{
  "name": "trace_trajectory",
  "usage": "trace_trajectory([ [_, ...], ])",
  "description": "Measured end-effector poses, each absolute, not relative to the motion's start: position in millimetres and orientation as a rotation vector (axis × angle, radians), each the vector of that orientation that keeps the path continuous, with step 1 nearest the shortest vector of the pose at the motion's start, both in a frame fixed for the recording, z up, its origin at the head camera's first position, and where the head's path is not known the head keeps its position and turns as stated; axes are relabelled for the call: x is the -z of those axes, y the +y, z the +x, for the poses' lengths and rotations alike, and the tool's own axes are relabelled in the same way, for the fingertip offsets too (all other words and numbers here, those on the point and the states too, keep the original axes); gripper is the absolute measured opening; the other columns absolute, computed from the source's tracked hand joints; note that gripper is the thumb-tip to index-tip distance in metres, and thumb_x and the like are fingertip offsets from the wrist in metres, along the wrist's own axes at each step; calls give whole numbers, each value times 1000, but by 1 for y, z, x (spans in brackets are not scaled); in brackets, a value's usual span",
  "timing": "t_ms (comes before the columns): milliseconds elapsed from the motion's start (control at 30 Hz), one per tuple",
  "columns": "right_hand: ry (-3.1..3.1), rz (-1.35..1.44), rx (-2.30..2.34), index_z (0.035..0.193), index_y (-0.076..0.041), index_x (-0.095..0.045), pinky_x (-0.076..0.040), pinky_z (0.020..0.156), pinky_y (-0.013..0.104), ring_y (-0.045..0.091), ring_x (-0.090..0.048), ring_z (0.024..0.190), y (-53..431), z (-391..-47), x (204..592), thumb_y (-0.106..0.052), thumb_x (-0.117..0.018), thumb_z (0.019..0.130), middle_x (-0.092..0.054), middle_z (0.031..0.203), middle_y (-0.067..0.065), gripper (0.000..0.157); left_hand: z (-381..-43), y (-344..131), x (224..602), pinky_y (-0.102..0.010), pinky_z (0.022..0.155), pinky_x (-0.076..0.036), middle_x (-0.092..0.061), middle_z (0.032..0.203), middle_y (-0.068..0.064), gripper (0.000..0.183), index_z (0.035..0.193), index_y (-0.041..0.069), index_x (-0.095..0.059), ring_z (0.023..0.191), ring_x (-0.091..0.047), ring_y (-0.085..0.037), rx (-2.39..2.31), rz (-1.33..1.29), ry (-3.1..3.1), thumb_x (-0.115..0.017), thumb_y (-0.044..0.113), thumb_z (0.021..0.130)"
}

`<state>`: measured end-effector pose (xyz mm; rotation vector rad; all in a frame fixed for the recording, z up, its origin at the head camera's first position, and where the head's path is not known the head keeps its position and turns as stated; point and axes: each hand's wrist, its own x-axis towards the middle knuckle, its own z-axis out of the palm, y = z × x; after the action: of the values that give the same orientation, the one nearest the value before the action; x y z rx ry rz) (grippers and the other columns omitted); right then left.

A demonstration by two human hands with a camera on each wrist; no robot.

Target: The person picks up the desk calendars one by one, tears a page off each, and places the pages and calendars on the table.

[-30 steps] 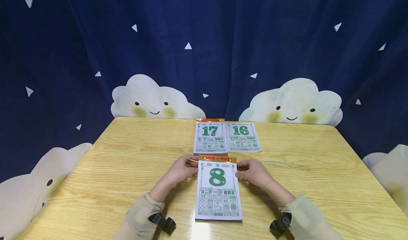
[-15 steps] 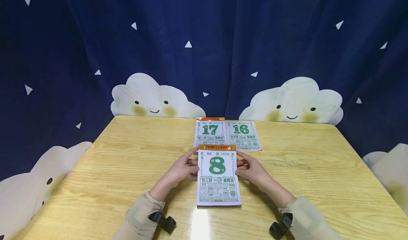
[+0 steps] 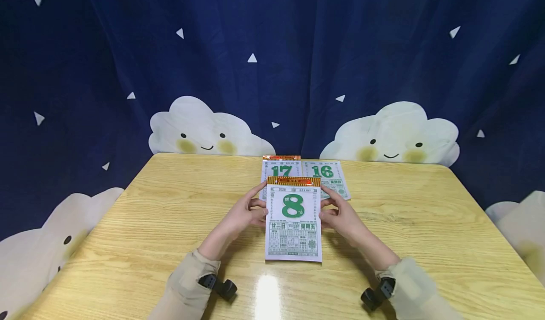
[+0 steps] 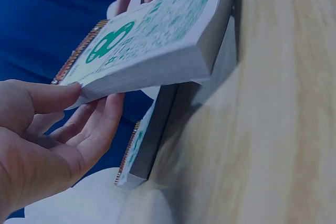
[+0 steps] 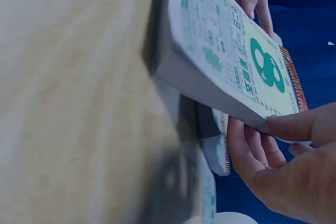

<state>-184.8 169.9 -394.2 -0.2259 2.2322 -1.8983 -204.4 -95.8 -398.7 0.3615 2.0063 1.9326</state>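
Observation:
A thick tear-off calendar with a big green 8 and a red-gold striped top strip is between my two hands. My left hand grips its left edge near the top, thumb on the front and fingers behind. At the right edge, my right hand holds it the same way, as the right wrist view confirms. The top end is tilted up off the table, and the lower end sits close over the wood. Behind it lies a second calendar showing 17, its lower part hidden. A sheet printed 16 lies beside that one, partly covered.
The light wooden table ends at a dark blue curtain with white clouds and triangles. Small black cameras are strapped at both wrists.
Both hands have carried the 8 calendar forward, away from the body, and raised its top end. It now overlaps the 17 calendar and part of the 16 sheet in the head view.

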Motion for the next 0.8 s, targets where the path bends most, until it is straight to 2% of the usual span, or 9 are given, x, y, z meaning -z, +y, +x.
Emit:
trace_trajectory([
  [133, 2259, -257, 1916, 145, -7, -17, -55, 71, 36, 8, -58, 79, 171, -188, 384, 8, -50, 84, -43, 109, 18, 71, -207, -94, 393, -45, 77, -53, -51, 99, -13, 66, 144, 15, -26, 75, -61, -18, -2005, 341, 1967, -51, -5, 86],
  [233, 2283, -237, 1923, 144, -7, -21, -55, 72, 36, 7, -57, 79, 171, -191, 377, 8, -50, 84, -43, 107, 16, 68, -210, -93, 389, -44, 79, -53, -54, 101, -15, 59, 140, 6, -31, 76, -62, -16, -2040, 323, 1978, -52, -4, 86],
  [367, 2307, -214, 1935, 138, 0, -29, -54, 70, 31, 5, -55, 78, 170, -195, 368, 7, -50, 85, -44, 106, 16, 58, -213, -91, 386, -41, 78, -53, -55, 106, -17, 49, 133, -4, -38, 78, -61, -13, -2061, 297, 2024, -53, -1, 87],
  [600, 2304, -216, 1984, 134, 7, -32, -54, 69, 29, 4, -55, 77, 169, -198, 355, 8, -49, 86, -45, 106, 16, 51, -216, -93, 377, -33, 83, -51, -51, 117, -19, 52, 138, 2, -36, 91, -56, -12, -2099, 328, 1966, -52, -2, 88],
  [800, 2296, -269, 2033, 133, 8, -33, -54, 69, 28, 3, -56, 77, 169, -198, 341, 8, -50, 86, -46, 104, 14, 50, -220, -97, 371, -33, 79, -52, -52, 118, -16, 55, 143, 9, -28, 89, -60, -13, -2120, 463, 1834, -47, 1, 91],
])
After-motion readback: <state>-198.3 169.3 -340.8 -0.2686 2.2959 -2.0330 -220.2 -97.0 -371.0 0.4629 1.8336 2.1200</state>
